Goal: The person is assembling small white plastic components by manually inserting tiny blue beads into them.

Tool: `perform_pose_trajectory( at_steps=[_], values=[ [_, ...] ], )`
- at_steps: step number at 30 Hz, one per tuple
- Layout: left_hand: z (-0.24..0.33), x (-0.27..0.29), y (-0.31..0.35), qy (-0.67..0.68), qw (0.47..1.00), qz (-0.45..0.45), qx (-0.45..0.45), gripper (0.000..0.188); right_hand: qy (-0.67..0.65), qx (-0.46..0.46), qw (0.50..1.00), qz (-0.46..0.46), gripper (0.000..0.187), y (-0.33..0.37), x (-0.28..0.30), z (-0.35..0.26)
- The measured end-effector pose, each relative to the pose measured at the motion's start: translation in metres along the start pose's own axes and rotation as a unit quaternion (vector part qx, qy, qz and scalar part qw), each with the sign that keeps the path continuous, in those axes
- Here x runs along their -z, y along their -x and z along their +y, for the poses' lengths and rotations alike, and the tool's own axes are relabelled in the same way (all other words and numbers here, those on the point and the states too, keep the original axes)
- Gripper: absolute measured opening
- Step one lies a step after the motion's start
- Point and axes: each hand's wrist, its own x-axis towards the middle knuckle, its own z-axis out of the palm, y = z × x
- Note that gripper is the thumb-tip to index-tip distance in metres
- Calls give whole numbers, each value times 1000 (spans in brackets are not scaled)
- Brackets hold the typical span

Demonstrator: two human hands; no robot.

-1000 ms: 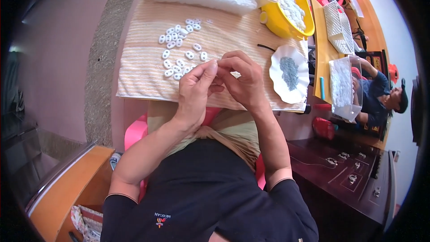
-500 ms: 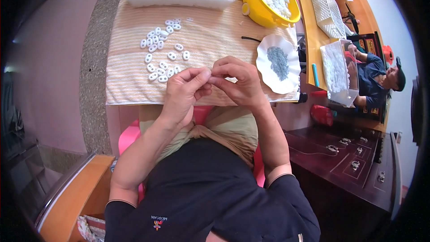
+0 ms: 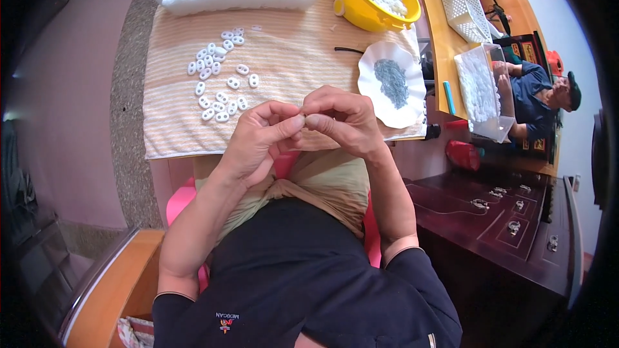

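Observation:
My left hand [image 3: 263,136] and my right hand [image 3: 343,121] meet above the near edge of the striped cloth [image 3: 290,45]. Both pinch thumb against forefinger, tip to tip, around something too small to make out. Left of them, several small white oval pieces [image 3: 222,116], each with two dark dots, lie loosely scattered. To the right of my right hand, a white scalloped dish [image 3: 371,100] holds a heap of small grey-blue bits [image 3: 392,82].
A clear tub [image 3: 242,1] of white pieces stands at the back, beside a yellow basin [image 3: 367,20] with more pieces. A thin black item [image 3: 348,49] lies near the dish. To the right, another person [image 3: 538,100] works at a wooden table [image 3: 445,51] with a clear box [image 3: 480,93].
The view has shifted slightly, so the table and its contents appear farther left. My hands remain pinched together, with the fingertips slightly readjusted.

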Motion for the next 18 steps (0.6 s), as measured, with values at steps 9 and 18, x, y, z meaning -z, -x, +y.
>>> perform_pose_trajectory(
  at_steps=[9, 18],
  values=[
    [0, -4, 2, -15, 999, 24, -17, 17, 153, -35, 968, 196, 12, 38, 58, -8],
    [-5, -3, 0, -30, 999, 13, -19, 14, 628, -74, 756, 168, 21, 51, 113, -1]
  ],
)
